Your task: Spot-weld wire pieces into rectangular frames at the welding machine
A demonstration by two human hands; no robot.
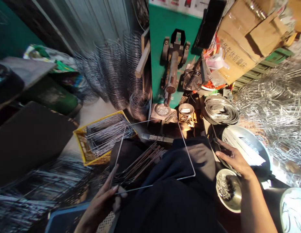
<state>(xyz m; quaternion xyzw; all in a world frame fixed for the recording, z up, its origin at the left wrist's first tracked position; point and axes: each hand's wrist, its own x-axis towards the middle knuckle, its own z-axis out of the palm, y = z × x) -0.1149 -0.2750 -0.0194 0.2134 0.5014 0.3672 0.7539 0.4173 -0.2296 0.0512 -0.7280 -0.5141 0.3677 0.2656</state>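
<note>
My left hand (103,197) is closed on a thin wire frame (186,147) at the lower left. The frame is bent into a rough four-sided shape with a gap in its near side, and it hangs over my dark-clothed lap. On the right, my right hand (234,159) has curled fingers around something dark and narrow that I cannot make out. Beside that hand are a large bowl of flat pale strips (247,149) and a smaller metal bowl of small metal pieces (235,204). Ahead stands a green machine (156,64) with a metal arm (173,71) above a small dish (162,110).
Bent wires fill a yellow crate (80,150) on the left. Tall wire coils (111,74) stand behind it. More wire pieces (26,194) lie lower left. A coiled strip (221,110), a cardboard box (237,55) and heaped wire frames (281,97) crowd the right.
</note>
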